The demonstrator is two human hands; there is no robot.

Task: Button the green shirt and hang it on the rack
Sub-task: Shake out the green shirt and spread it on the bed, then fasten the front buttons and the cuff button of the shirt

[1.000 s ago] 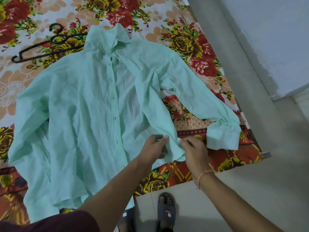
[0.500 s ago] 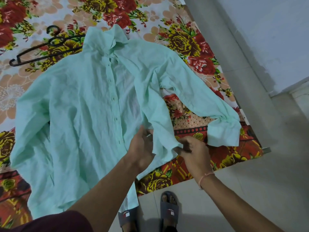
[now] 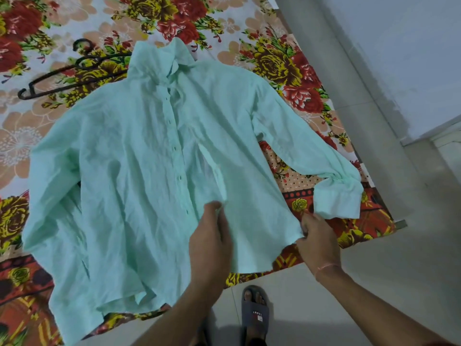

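The green shirt lies front-up on a floral bedsheet, collar at the far end and sleeves spread out. A row of buttons runs down its middle. My left hand pinches the front edge of the right panel near the lower buttons. My right hand pinches that panel's side hem near the bed's edge. The panel is stretched flat between both hands. A black hanger lies on the sheet beside the collar, far left.
The bed ends just in front of me, with grey tiled floor beyond it and to the right. A grey wall stands on the right. A foot in a grey slipper stands on the floor by the bed.
The shirt's right front panel, folded back before, has been drawn over and spread flat toward the button line. My left hand shifted left along its edge, and my right hand pulled the hem outward.
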